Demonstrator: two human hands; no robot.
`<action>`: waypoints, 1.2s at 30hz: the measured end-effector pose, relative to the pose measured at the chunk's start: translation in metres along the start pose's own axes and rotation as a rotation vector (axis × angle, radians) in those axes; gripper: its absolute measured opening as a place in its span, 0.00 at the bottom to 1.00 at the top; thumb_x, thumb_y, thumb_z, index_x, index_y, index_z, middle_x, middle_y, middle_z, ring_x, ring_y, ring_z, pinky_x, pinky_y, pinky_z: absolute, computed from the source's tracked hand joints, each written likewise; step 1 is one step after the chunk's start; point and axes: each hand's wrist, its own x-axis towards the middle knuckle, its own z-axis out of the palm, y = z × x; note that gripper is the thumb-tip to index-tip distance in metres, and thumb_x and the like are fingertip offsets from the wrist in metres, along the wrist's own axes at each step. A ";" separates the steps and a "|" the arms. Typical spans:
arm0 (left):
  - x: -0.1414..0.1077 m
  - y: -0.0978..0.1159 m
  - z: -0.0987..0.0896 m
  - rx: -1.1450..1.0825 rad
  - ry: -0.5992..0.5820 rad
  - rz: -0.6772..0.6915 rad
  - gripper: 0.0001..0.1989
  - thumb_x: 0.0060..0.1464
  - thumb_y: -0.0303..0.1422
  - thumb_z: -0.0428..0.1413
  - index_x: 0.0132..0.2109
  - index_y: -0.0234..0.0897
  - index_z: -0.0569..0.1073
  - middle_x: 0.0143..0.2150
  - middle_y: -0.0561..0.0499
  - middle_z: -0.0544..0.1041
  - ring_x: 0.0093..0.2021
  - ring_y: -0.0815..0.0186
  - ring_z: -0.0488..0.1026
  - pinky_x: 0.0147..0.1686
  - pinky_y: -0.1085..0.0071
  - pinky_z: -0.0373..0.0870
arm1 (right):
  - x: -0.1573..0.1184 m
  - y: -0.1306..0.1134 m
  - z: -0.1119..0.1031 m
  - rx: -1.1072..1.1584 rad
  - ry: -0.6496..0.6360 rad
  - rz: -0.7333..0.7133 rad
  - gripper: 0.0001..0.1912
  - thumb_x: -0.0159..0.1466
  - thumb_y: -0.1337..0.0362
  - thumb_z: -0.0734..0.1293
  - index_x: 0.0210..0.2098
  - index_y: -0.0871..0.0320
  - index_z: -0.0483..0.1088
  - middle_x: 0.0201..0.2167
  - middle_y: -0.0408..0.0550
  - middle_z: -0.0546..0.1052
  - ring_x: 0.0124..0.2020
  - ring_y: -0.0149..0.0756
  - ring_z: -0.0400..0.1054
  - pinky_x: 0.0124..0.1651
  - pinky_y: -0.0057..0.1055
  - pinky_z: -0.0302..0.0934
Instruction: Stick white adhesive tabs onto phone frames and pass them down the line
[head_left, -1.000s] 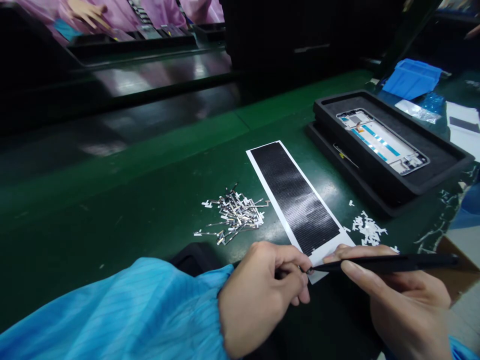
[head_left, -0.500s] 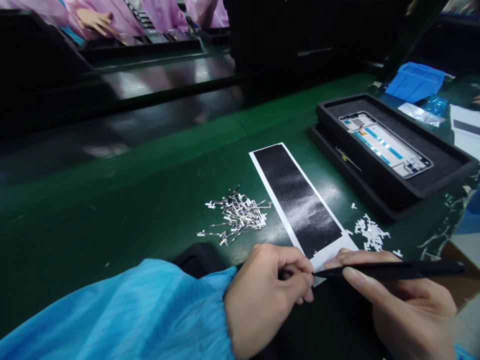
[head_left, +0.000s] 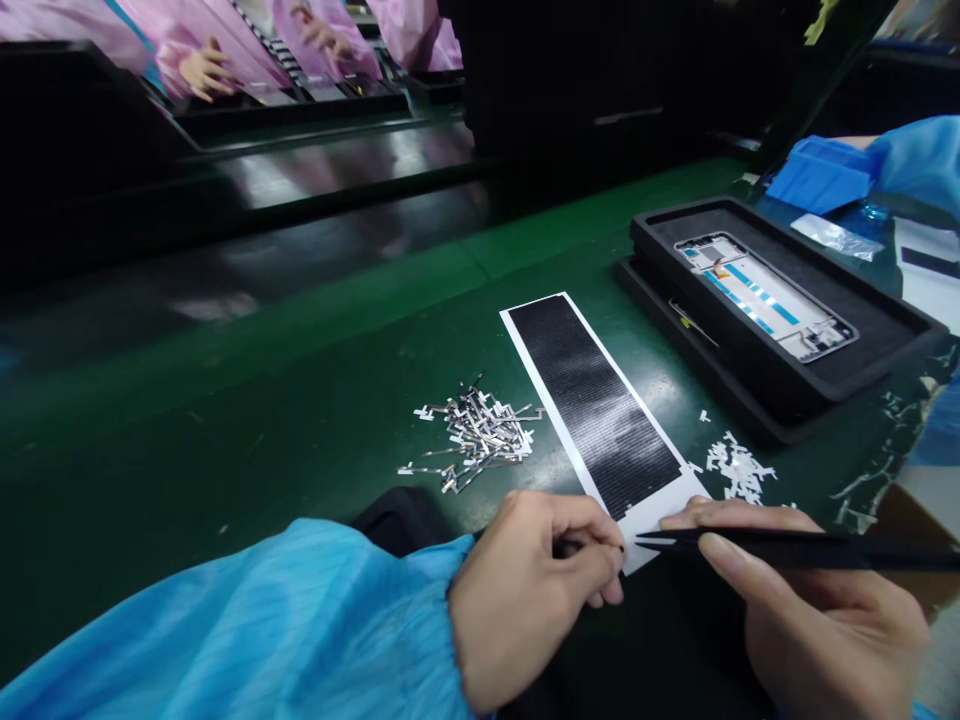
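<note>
A long white sheet covered with rows of small black stickers [head_left: 596, 405] lies on the green mat [head_left: 300, 400]. My left hand [head_left: 525, 590], in a blue sleeve, is curled with thumb and forefinger pinched at the sheet's near white end; whatever it pinches is too small to make out. My right hand [head_left: 810, 620] holds black tweezers [head_left: 787, 548], their tips pointing left at the same end of the sheet, just short of my left fingertips.
A pile of small silvery metal parts [head_left: 472, 435] lies left of the sheet, white scraps [head_left: 735, 468] to its right. A black foam tray [head_left: 840, 375] holds a phone frame [head_left: 765, 297]. Blue bags and a blue sleeve are at far right. Other people in pink work beyond the conveyor.
The tweezer tips have drawn slightly right, away from my left fingertips. A blue sleeve has come into view at the far right.
</note>
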 end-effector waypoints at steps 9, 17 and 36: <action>-0.006 0.015 -0.001 -0.252 0.146 0.226 0.05 0.44 0.31 0.55 0.27 0.32 0.70 0.21 0.54 0.73 0.23 0.70 0.68 0.28 0.75 0.64 | 0.002 -0.008 0.015 0.122 -0.081 -0.042 0.04 0.61 0.67 0.66 0.32 0.55 0.73 0.27 0.45 0.72 0.28 0.33 0.66 0.27 0.26 0.58; -0.017 0.006 -0.002 -0.081 0.164 0.265 0.05 0.46 0.31 0.56 0.31 0.33 0.71 0.30 0.50 0.76 0.33 0.63 0.72 0.37 0.69 0.65 | 0.003 -0.001 0.012 0.137 -0.262 -0.111 0.08 0.64 0.70 0.63 0.29 0.56 0.70 0.23 0.42 0.68 0.25 0.30 0.62 0.26 0.26 0.55; -0.057 -0.007 -0.001 0.698 0.177 0.520 0.09 0.52 0.22 0.51 0.26 0.35 0.69 0.23 0.54 0.68 0.29 0.67 0.64 0.33 0.70 0.55 | -0.011 -0.027 0.017 0.207 -0.553 0.151 0.12 0.63 0.62 0.63 0.26 0.59 0.72 0.22 0.43 0.67 0.20 0.25 0.54 0.20 0.24 0.46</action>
